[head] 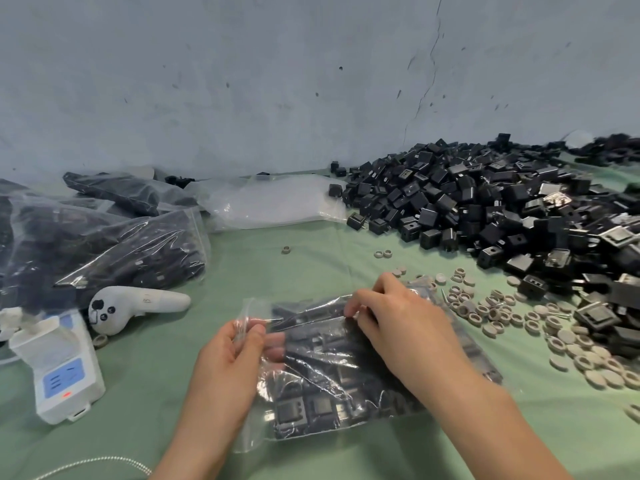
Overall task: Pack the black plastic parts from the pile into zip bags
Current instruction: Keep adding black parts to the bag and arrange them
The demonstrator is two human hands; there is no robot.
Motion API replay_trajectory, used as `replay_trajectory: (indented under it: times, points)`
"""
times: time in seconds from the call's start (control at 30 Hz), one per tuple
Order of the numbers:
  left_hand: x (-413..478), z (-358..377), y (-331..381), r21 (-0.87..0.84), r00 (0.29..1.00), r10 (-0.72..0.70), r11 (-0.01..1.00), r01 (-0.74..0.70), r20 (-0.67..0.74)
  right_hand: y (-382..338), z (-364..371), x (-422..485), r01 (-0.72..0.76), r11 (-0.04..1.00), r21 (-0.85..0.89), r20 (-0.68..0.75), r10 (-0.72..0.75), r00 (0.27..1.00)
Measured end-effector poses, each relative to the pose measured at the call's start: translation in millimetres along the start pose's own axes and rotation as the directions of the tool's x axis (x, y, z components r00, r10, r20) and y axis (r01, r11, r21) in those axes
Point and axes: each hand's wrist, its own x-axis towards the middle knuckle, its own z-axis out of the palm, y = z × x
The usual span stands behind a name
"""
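Observation:
A clear zip bag (332,386) filled with black plastic parts lies on the green cloth in front of me. My left hand (235,362) pinches the bag's upper left edge between thumb and fingers. My right hand (398,323) rests on top of the bag and pinches its top strip near the middle. A large pile of loose black plastic parts (485,202) spreads across the right side, up against the wall.
Several filled zip bags (104,244) lie at the left, with a stack of flat clear bags (273,202) behind them. A white controller (135,306) and a white device (59,368) sit at the left front. Grey rings and discs (519,317) are scattered at the right.

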Motion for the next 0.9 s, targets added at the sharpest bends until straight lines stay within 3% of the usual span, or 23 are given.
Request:
replay_trajectory:
  times: [0.13,0.37,0.9]
  points:
    - [-0.1,1.6,-0.1,0.028,1.000,0.021,0.999,-0.021,-0.014,-7.0,2.7,0.3,0.085,0.996,0.007,-0.036,-0.084,0.996]
    - [-2.3,2.1,2.1,0.037,0.999,0.041,0.998,-0.041,0.001,-16.4,5.7,7.7,0.137,0.991,0.003,0.025,-0.137,0.990]
    - [-2.0,4.1,6.9,-0.215,0.995,-0.064,0.973,0.079,0.077,-20.1,7.9,6.8,0.104,0.994,0.027,-0.015,-0.103,0.995]
